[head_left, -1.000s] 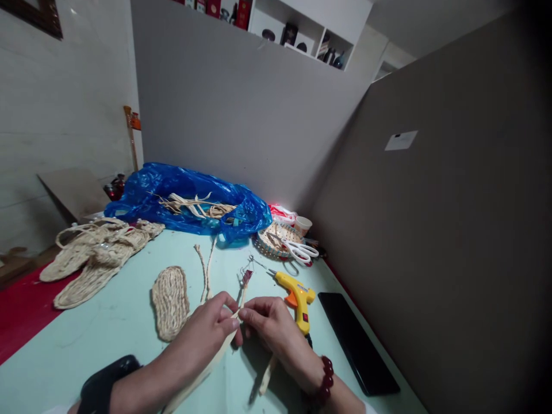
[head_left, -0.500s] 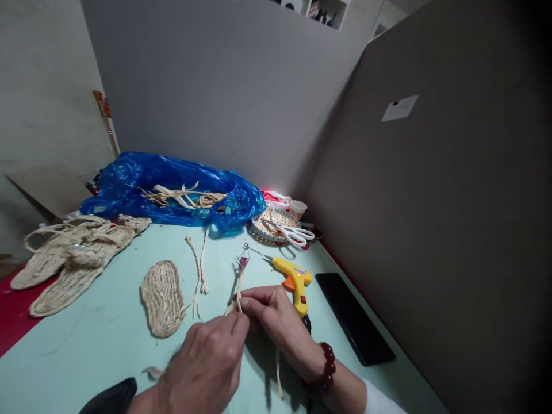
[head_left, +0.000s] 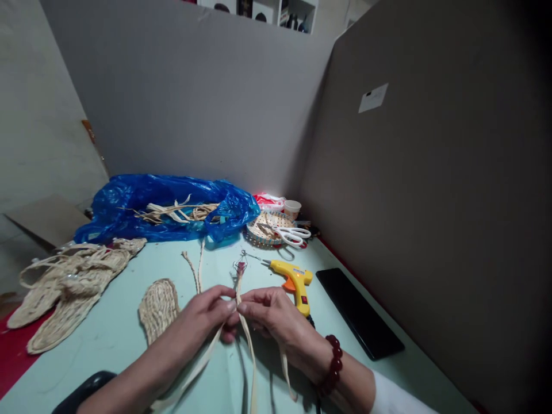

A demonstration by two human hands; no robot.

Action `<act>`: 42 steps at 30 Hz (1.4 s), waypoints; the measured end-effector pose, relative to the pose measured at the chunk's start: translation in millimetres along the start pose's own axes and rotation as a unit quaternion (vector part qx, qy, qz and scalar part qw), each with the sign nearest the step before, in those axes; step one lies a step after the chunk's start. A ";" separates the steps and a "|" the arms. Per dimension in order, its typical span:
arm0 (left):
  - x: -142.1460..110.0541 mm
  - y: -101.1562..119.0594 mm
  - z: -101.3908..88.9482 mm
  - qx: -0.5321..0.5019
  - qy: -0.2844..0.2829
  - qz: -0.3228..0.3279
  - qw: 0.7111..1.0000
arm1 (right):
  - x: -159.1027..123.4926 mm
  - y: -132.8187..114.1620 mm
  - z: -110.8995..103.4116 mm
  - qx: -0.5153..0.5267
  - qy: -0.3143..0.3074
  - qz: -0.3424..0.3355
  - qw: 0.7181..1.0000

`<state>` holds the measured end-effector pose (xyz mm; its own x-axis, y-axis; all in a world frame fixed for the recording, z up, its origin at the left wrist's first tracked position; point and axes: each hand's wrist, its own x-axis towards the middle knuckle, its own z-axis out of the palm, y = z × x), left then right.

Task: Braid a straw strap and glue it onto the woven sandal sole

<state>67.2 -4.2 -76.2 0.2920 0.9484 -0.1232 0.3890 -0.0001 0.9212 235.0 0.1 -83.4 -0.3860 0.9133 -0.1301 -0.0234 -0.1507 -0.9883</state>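
A pale fibre braid [head_left: 239, 286] runs toward me from a dark red binder clip [head_left: 241, 267] on the table. My left hand [head_left: 218, 313] pinches the braid from the left, thumb and fingertips pressed together. From the right, my right hand [head_left: 269, 316] pinches it at the same spot, fingertips almost touching the left ones. Loose flat strands [head_left: 251, 362] hang below both hands, one to the left, one in the middle, one under my right wrist. A woven sole [head_left: 158, 307] lies left of my left forearm, partly covered by it. Two finished short braids [head_left: 195, 270] lie beyond my left hand.
A yellow glue gun [head_left: 293, 279] lies right of the clip, beside a black phone-like slab [head_left: 359, 312]. White-handled scissors [head_left: 293, 236] rest on a woven basket [head_left: 263, 234]. Behind is a blue plastic bag [head_left: 129, 201] with fibre strips. Woven sandals [head_left: 81, 287] lie at left; grey partitions [head_left: 194, 98] enclose the table.
My left hand has moved up and away from me to the braid, its fingers now level with the right hand's. Loose strands hang free below. The view has shifted slightly.
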 end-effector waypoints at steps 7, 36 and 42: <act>2.6 -12.4 20.6 -0.188 -0.065 -0.101 0.975 | 1.3 -0.2 -4.8 -0.095 -0.021 -0.028 0.995; 0.5 -27.1 15.2 -0.152 0.041 -0.078 0.984 | -22.7 29.4 20.8 -0.643 -0.024 -0.360 0.676; -1.6 -26.5 15.5 -0.233 0.047 -0.069 0.969 | -27.1 15.0 18.9 -0.558 -0.019 -0.327 0.762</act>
<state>69.9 -10.6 -106.1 0.1757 0.9541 -0.2427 -0.0236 0.2505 0.9678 227.7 -34.1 -93.1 -0.6549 0.6409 0.4004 0.5697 0.7668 -0.2956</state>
